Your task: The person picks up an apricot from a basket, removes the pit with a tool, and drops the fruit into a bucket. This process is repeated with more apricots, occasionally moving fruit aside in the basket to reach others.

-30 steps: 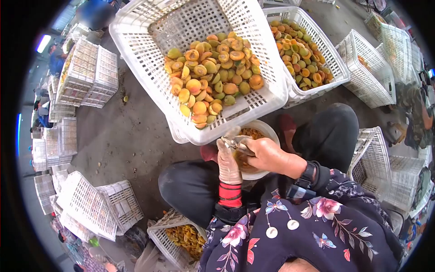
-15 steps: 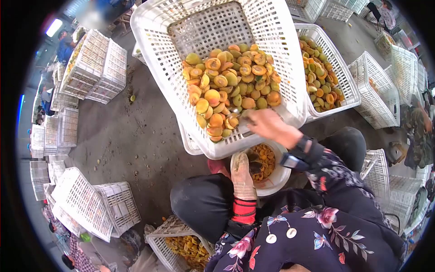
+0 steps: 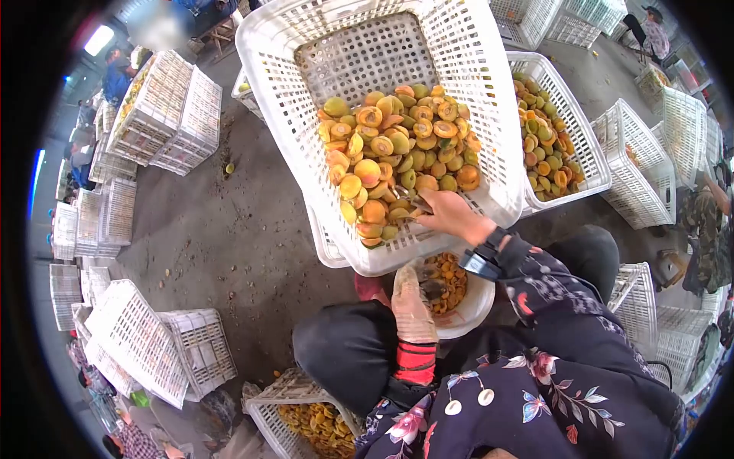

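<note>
My bare right hand (image 3: 453,216) reaches over the near edge of a tilted white crate (image 3: 275,92). Its fingers are closed on a small shiny metal tool (image 3: 403,193), whose exact kind I cannot make out; the tip lies among halved apricots (image 3: 390,145). Many halves show orange hollows, others their green-yellow skin. My left hand (image 3: 414,302), in a stained pale glove with a red striped cuff, is lower down, at the left side of a white bucket (image 3: 478,306). Apricot pieces (image 3: 449,279) lie inside the bucket. The left fingers are mostly hidden.
Another white crate of apricots (image 3: 547,141) stands to the right. A crate of orange pieces (image 3: 317,424) is beside my left knee. Stacked crates (image 3: 164,115) stand on the left, with more crates (image 3: 631,168) at right. Several people sit farther off around the grey floor (image 3: 206,245).
My right hand has shifted slightly and steadied, its fingers and the metal tool now clearer among the apricots. The left hand stays by the bucket. The whole view has shifted slightly.
</note>
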`<state>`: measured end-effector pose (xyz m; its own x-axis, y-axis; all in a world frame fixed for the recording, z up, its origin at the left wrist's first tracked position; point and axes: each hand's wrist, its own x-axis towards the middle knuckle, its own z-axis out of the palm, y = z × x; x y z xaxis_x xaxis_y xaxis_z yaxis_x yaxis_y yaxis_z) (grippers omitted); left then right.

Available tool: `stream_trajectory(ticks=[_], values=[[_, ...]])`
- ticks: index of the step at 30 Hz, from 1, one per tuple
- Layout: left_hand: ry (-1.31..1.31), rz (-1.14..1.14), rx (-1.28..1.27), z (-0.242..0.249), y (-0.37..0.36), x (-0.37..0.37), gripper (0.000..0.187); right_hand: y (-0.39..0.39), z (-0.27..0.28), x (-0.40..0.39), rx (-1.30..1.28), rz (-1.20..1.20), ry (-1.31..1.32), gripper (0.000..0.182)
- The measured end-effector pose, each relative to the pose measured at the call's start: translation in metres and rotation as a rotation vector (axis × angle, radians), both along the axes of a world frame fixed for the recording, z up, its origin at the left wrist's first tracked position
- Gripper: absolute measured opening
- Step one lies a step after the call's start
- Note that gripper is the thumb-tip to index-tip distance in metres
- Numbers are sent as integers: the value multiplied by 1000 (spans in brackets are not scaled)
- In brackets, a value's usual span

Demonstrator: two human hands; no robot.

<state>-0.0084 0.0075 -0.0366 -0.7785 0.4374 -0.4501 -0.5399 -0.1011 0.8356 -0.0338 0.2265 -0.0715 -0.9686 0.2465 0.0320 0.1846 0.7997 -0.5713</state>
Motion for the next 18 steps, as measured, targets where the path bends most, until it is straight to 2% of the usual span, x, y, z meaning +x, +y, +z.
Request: stream_trajectory(ticks=[2, 4, 5, 8, 9, 12, 13, 15, 18], values=[[-60, 90, 28, 4, 3, 2, 42, -27, 47, 22, -245, -88, 107, 34], [-252, 89, 263, 8, 6, -3, 50, -59, 82, 50, -215, -73, 125, 29], [-268, 46, 300, -14, 2, -4, 52, -74, 79, 63, -171, -59, 153, 29], [-334, 101, 211, -3, 9, -3, 51, -105, 78, 93, -141, -60, 196, 26], [-291, 108, 162, 24, 11, 1, 39, -109, 81, 99, -144, -67, 196, 26], [-162, 39, 231, 8, -1, 4, 41, -120, 98, 117, -242, -59, 187, 27], [-225, 37, 239, 14, -2, 4, 45, -121, 107, 123, -230, -92, 81, 28], [-178, 52, 202, 17, 0, 1, 47, -119, 118, 134, -197, -113, -70, 26], [-151, 114, 204, 20, 6, 5, 50, -118, 109, 145, -99, -95, -72, 22]])
